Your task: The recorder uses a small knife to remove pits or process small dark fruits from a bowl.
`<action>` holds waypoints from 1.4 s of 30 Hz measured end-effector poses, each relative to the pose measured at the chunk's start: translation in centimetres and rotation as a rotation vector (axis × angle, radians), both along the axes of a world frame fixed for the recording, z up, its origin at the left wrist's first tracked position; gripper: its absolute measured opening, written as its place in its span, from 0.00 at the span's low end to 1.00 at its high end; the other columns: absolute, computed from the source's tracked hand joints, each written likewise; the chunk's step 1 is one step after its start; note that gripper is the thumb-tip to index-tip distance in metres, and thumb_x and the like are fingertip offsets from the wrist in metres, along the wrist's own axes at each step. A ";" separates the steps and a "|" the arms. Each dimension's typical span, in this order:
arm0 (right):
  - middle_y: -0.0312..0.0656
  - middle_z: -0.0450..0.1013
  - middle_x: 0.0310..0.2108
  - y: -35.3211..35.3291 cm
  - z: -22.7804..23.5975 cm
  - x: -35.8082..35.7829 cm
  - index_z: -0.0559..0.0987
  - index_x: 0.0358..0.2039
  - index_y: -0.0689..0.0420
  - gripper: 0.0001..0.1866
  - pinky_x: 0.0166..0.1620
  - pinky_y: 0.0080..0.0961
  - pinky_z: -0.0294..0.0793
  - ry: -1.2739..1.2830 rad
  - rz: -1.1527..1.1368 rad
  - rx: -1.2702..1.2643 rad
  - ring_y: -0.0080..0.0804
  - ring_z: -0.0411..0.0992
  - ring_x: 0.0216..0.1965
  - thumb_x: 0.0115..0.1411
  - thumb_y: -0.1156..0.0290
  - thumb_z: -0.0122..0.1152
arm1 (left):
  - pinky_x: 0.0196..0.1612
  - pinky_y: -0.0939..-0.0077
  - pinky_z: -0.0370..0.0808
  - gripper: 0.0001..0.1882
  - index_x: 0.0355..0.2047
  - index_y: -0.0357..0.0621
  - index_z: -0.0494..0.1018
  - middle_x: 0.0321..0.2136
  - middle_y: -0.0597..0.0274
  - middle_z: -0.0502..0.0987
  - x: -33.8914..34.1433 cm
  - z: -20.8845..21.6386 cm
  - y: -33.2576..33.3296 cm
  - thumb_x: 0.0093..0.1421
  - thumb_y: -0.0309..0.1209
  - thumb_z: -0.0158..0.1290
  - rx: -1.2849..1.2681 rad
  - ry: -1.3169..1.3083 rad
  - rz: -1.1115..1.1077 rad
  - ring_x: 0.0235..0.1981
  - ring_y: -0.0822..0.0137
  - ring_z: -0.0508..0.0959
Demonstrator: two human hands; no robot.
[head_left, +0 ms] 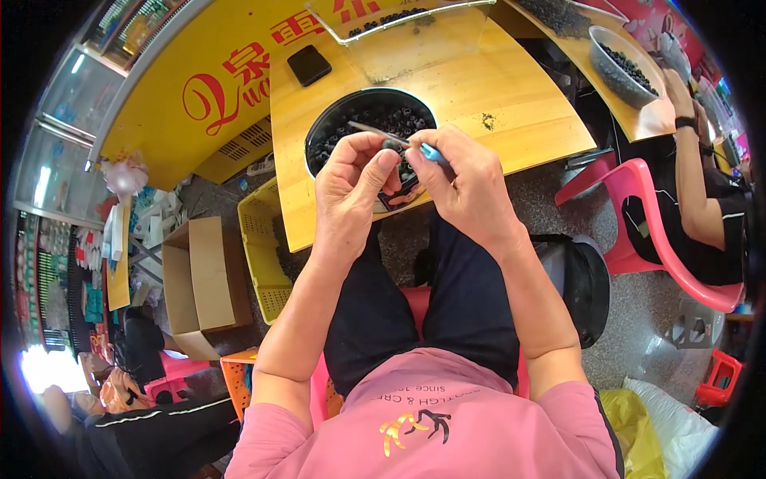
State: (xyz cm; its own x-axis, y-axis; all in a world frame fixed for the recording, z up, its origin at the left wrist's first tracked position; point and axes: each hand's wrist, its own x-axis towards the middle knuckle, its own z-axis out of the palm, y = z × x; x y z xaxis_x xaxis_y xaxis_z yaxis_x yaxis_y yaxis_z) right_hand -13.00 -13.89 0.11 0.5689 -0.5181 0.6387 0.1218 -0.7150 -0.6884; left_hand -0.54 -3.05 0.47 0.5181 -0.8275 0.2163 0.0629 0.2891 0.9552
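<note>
My left hand (357, 174) is closed, pinching a small dark round piece (391, 145) between thumb and fingertips. In my right hand (467, 172) is a small knife (432, 153) with a blue handle, its thin metal blade pointing left across the piece. Both hands meet over the near edge of a black round bowl (309, 137). Many dark, round, berry-sized pieces (403, 112) fill that bowl; my hands cover part of them. What exactly the pieces are is hard to make out.
The bowl stands on a yellow wooden table (511, 104) with a black phone (309, 65) and a clear tray (431, 48). A yellow crate (262, 239) and cardboard box (209, 275) stand left. Another person's arm (692, 176), a pink chair (638, 191) and a bowl (618, 68) are right.
</note>
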 end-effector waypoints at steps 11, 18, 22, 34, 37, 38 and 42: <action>0.43 0.72 0.28 0.0 0.0 0.0 0.77 0.38 0.58 0.09 0.27 0.28 0.70 0.029 -0.049 -0.190 0.40 0.72 0.25 0.55 0.76 0.62 | 0.33 0.85 0.70 0.08 0.43 0.37 0.70 0.32 0.64 0.76 -0.1 0.3 0.3 0.64 0.26 0.51 -0.017 -0.098 -0.002 0.27 0.78 0.71; 0.42 0.72 0.26 -0.7 -1.9 1.1 0.77 0.39 0.57 0.08 0.28 0.27 0.70 0.039 -0.157 -0.238 0.38 0.72 0.24 0.58 0.74 0.60 | 0.33 0.84 0.70 0.09 0.43 0.36 0.70 0.30 0.63 0.76 -0.3 0.1 0.8 0.64 0.26 0.52 -0.053 -0.053 0.000 0.27 0.77 0.73; 0.37 0.72 0.25 -0.8 -2.3 1.3 0.78 0.38 0.60 0.10 0.28 0.23 0.68 -0.018 -0.065 0.263 0.27 0.68 0.23 0.65 0.66 0.54 | 0.32 0.84 0.70 0.10 0.42 0.34 0.72 0.29 0.61 0.77 -1.1 0.3 1.5 0.63 0.26 0.53 0.003 0.053 0.059 0.27 0.75 0.76; 0.37 0.68 0.26 -0.8 -0.7 0.2 0.70 0.44 0.62 0.18 0.27 0.18 0.62 -0.485 0.873 1.553 0.18 0.60 0.22 0.70 0.59 0.41 | 0.31 0.84 0.72 0.13 0.46 0.35 0.73 0.34 0.57 0.78 -1.0 0.1 1.7 0.63 0.27 0.54 0.005 0.045 0.048 0.26 0.75 0.75; 0.39 0.68 0.27 -1.0 -0.8 0.3 0.70 0.44 0.62 0.17 0.28 0.20 0.64 -0.545 0.938 1.617 0.20 0.60 0.23 0.71 0.59 0.40 | 0.32 0.83 0.72 0.13 0.47 0.35 0.73 0.35 0.57 0.78 -0.6 0.3 2.1 0.62 0.27 0.54 -0.002 0.014 0.069 0.26 0.75 0.75; 0.39 0.68 0.27 -1.0 -0.8 0.3 0.70 0.44 0.61 0.17 0.28 0.20 0.64 -0.567 0.947 1.655 0.20 0.60 0.23 0.71 0.59 0.40 | 0.32 0.84 0.72 0.13 0.47 0.35 0.73 0.35 0.56 0.78 -0.5 0.4 2.2 0.62 0.27 0.54 -0.006 -0.009 0.083 0.26 0.75 0.75; 0.39 0.67 0.27 -1.1 -1.1 0.4 0.70 0.44 0.60 0.17 0.28 0.20 0.64 -0.606 1.023 1.689 0.20 0.60 0.23 0.71 0.58 0.40 | 0.34 0.84 0.71 0.12 0.45 0.34 0.74 0.32 0.63 0.76 -0.5 0.6 2.2 0.62 0.24 0.54 -0.028 -0.131 0.105 0.28 0.77 0.74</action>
